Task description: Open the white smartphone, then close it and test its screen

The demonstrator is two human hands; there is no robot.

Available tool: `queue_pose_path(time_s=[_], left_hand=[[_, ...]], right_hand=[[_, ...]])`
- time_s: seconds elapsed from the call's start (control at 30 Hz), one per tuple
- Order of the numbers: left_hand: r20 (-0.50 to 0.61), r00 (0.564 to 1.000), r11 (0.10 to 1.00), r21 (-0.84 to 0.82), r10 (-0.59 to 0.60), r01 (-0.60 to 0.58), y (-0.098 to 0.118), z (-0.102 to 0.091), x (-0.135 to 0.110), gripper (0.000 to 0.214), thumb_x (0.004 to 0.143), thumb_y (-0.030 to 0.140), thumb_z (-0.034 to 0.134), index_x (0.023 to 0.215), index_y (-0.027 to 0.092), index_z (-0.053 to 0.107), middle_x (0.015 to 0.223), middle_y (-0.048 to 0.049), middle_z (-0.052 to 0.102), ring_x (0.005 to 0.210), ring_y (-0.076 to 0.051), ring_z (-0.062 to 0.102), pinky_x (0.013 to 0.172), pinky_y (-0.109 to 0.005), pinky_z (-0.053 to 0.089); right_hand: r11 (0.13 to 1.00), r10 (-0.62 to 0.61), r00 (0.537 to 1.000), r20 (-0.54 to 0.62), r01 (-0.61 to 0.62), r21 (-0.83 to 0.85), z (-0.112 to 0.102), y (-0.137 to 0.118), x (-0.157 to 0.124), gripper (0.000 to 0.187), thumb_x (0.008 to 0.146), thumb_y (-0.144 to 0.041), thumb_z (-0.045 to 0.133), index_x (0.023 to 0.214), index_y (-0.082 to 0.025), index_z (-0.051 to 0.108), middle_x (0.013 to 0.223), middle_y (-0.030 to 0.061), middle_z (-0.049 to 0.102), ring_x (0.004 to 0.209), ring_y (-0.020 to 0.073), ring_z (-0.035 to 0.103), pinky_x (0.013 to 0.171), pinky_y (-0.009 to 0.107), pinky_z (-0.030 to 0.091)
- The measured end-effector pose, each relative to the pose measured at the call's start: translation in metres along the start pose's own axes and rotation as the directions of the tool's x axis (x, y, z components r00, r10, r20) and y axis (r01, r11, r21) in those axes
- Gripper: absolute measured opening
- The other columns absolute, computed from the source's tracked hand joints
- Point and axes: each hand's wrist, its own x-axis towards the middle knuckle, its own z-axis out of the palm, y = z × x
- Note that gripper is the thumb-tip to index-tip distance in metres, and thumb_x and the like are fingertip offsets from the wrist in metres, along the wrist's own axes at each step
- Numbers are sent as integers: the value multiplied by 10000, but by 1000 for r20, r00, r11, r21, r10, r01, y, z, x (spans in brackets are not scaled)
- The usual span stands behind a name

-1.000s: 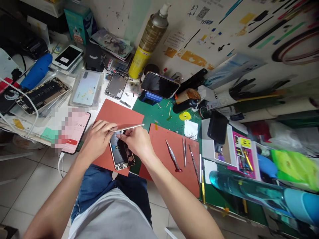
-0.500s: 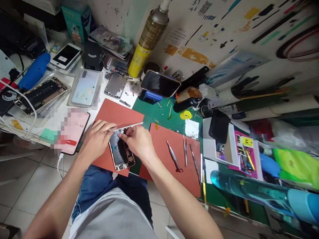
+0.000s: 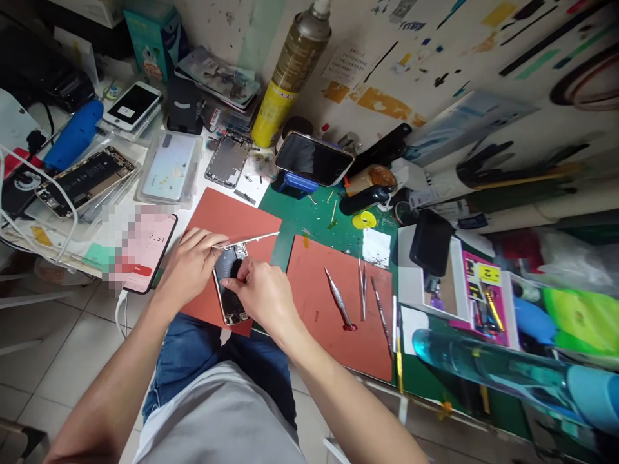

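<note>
Head view — steeply down, close over workbench [image 3: 338, 225]

2 hands, left [image 3: 191, 267] and right [image 3: 261, 293]; 1 opened phone [image 3: 227, 265]; 2 red mats [image 3: 232, 216], 3 metal tools [image 3: 341, 308] on the right one; 1 spray can [image 3: 285, 71]; 1 pink-screened phone [image 3: 147, 251]; 1 phone on a blue stand [image 3: 314, 158].

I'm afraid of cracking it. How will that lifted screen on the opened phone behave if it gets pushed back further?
The screen looks thin, so probably stiff but fragile. It seems joined to the opened phone at its top end, so it would likely hinge, not slide. Only the left hand props it.
</note>
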Motion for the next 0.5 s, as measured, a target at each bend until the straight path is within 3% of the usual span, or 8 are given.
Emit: queue_pose_path(time_s=[0.17,0.23,0.37,0.5], left_hand=[[0,1000,1000,-13,-4,4,0,0,-1,269,1057,272,417,1172,226,657,1133,-47,699,1069,-219,596,945,-387,472],[0,1000,1000,-15,-16,16,1,-1,-1,271,1059,283,419,1163,221,662,1124,-46,700,1064,-218,596,945,-381,469],[8,1000,1000,-12,-28,28,2,-2,0,280,1060,301,420,1174,219,662,1130,-47,695,1077,-220,595,948,-376,463],[7,1000,1000,-9,-26,26,1,-1,0,278,1057,298,422,1183,225,659,1121,-46,694,1063,-220,594,935,-376,464]], right_hand=[[999,11,1000,18,-12,44,3,13,-18,333,813,-386,797,641,-247,548,582,-9,626,560,172,556,553,292,243],[988,13,1000,-5,-12,152,1,21,-16,337,821,-403,778,635,-242,548,578,-17,626,548,158,542,551,284,270],[870,14,989,-146,60,489,-11,31,13,195,834,-404,696,759,-231,644,744,1,722,624,143,601,610,259,397],[851,-21,997,-76,58,523,-18,30,46,188,770,-362,698,678,-202,660,621,0,667,557,132,563,585,262,413]])
